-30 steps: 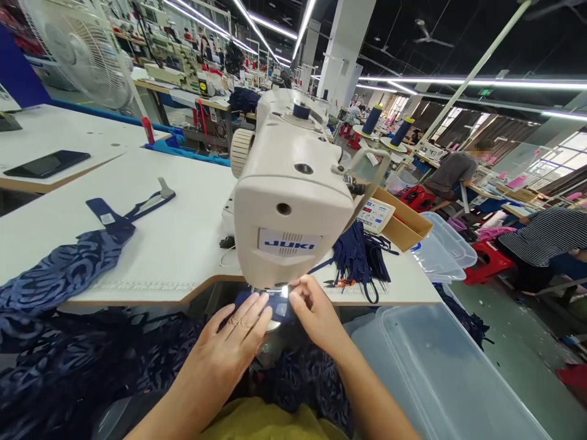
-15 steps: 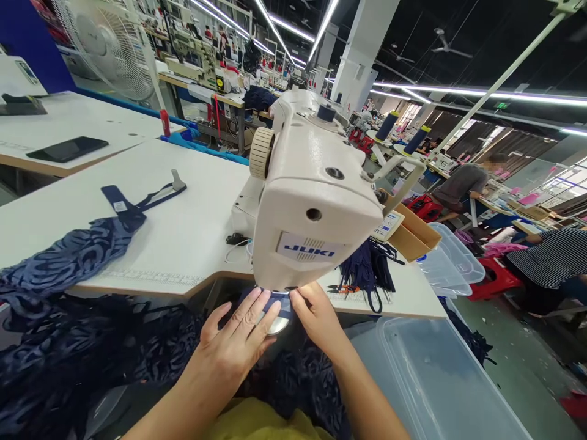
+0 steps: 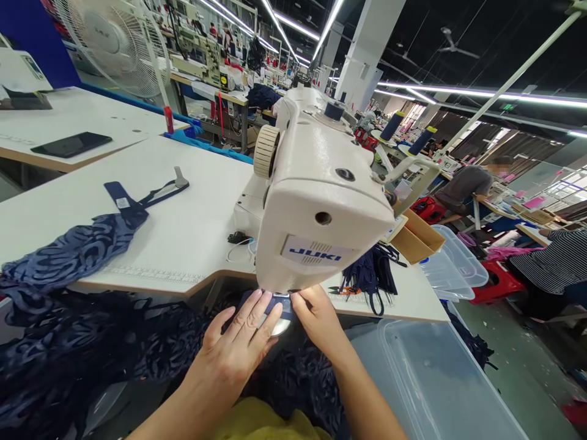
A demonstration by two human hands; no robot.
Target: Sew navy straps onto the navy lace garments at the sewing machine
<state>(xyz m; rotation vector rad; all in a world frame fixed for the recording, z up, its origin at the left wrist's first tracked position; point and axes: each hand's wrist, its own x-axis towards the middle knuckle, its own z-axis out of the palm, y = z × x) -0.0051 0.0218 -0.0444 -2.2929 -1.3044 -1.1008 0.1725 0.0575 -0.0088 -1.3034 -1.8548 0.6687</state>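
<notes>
A cream JUKI sewing machine (image 3: 316, 201) stands on the white table (image 3: 183, 232). Under its head lies a small navy fabric piece (image 3: 277, 302). My left hand (image 3: 238, 348) rests flat on that piece with fingers stretched out. My right hand (image 3: 316, 318) pinches the piece's right edge just under the machine head. The needle is hidden by the machine. Dark navy textured fabric (image 3: 92, 354) spreads over my lap and up onto the table at the left.
A navy strap with a label (image 3: 137, 198) lies on the table. Navy straps and scissors (image 3: 367, 278) sit right of the machine, beside a cardboard box (image 3: 417, 235). Clear plastic bins (image 3: 435, 379) stand at the right. A fan (image 3: 110, 43) stands behind; people work at the far right.
The view has shifted slightly, so the machine sits further right in the picture. Both hands stay on the navy piece under the machine head, almost unmoved.
</notes>
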